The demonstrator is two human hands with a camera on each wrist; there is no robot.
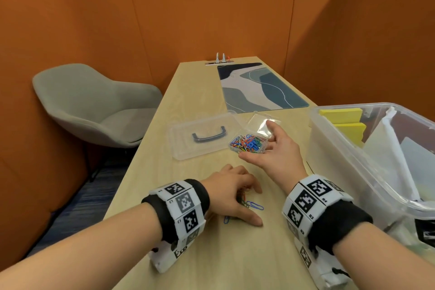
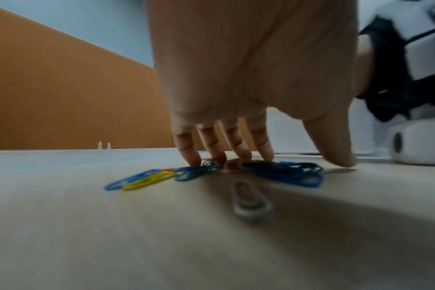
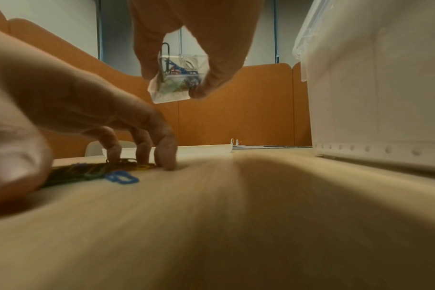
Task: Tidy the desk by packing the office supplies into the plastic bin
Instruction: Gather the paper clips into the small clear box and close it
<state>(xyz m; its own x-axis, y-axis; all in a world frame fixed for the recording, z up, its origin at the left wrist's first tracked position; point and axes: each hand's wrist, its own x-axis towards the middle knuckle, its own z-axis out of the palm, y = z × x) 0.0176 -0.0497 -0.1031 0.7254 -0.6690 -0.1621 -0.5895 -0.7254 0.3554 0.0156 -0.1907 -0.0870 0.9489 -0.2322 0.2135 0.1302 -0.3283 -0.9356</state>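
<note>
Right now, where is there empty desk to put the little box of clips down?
Bare wood lies left of the clear lid, toward the desk edge, and near you between the two wrists. It is crowded under the left hand, where loose paper clips lie, and on the right by the plastic bin. The right hand holds the clip box.

- Orange padded walls [image 1: 211, 7] close the booth in on three sides, with vertical seams between the panels
- A long desk [image 1: 188, 92] of pale wood grain runs away toward the far wall
- A grey shell chair [image 1: 94, 106] stands to the left of the desk, close to its edge
- Dark blue-grey carpet [image 1: 77, 198] covers the floor beneath the chair
- Above the orange panels, in the wrist views, a pale grey-blue wall [image 2: 99, 25] rises
- The light is even and soft
</note>
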